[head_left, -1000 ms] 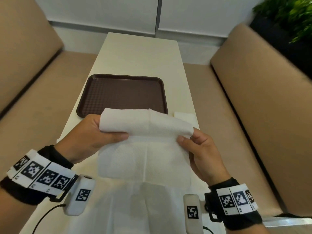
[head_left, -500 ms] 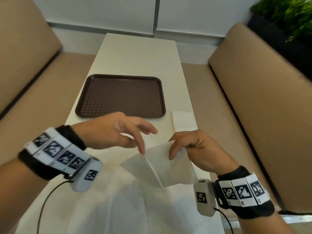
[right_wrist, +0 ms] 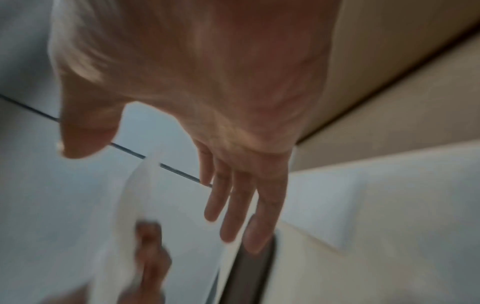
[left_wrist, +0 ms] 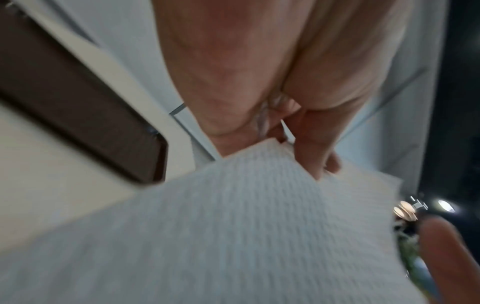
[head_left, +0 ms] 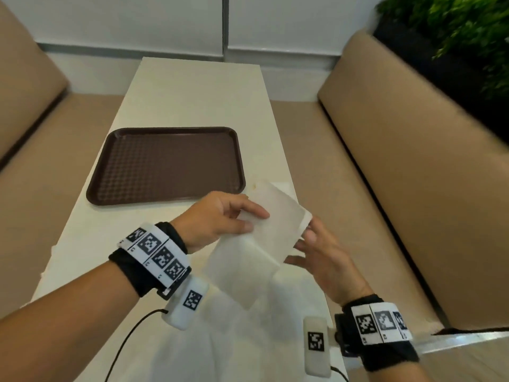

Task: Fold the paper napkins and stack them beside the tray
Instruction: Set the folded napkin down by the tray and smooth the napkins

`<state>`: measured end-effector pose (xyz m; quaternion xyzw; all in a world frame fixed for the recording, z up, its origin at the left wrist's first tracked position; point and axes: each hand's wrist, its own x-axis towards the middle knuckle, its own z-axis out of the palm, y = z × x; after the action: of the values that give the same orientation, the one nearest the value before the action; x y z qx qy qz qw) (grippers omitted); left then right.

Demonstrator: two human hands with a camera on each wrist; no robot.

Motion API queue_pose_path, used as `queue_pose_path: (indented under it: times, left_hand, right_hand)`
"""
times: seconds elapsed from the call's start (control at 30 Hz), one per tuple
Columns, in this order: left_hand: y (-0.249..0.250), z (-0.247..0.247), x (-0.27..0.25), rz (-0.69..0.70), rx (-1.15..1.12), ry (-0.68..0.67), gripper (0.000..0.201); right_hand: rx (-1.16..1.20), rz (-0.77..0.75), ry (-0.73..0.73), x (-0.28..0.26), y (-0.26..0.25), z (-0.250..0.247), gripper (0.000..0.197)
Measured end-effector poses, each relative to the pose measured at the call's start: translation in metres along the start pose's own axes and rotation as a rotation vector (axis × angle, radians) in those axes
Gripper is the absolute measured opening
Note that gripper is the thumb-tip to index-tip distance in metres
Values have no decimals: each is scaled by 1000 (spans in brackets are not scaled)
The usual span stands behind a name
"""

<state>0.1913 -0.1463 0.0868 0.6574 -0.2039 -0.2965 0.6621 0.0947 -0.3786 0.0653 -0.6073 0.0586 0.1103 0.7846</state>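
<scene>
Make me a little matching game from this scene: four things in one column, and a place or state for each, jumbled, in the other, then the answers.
Things:
1. tray
2. napkin in the air
3. right hand
4. folded napkin on the table

Places or states:
A. fingers straight, just beside the raised paper
B. dark brown, lying with nothing on it
C. pinched by the left hand
D. lying to the right of the tray, partly hidden

Pairs: 1-B, 2-C, 3-A, 4-D
</scene>
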Motion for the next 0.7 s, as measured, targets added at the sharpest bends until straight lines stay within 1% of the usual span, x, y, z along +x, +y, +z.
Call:
queue_pose_path:
  times: [0.03,0.07,0.1,0.17,0.2,0.27,0.33,0.4,0.47,0.6,0.7]
  left_hand:
    - [-6,3,6,1,-79,50,35]
    - [-11,7,13,-3,-126,85,37]
    - [-16,11,21,-13,-150,114,40]
    - [-25,16,38,-39,-145,167,45]
    - [-30,16,47,-52,-124,186,46]
    - [-43,12,66,-86,-69,228,43]
    - [-55,6,86,-119,-12,281,33]
    - [-63,1,105,-132,135,336,27]
    - [-71,-2,125,-134,288,371,28]
    - [-82,-6,157,-179,439,421,25]
    - [-88,-10,172,-187,562,439,23]
  right_hand:
    - [2,51,-16,-2,12,2,76]
    - [-18,91,-21,-4,22,7,68]
    - [-52,117,-1,-4,29,12,55]
    - [-92,140,117,2,38,16,28]
    - [-87,149,186,7,41,13,21]
    - [-75,159,303,17,46,3,17]
    - [-102,203,402,28,49,-10,13]
    - [-132,239,467,39,54,-23,10]
    - [-154,260,513,50,58,-34,8]
    - [-234,281,584,68,64,-52,6]
    - [-312,302,606,78,69,-60,4]
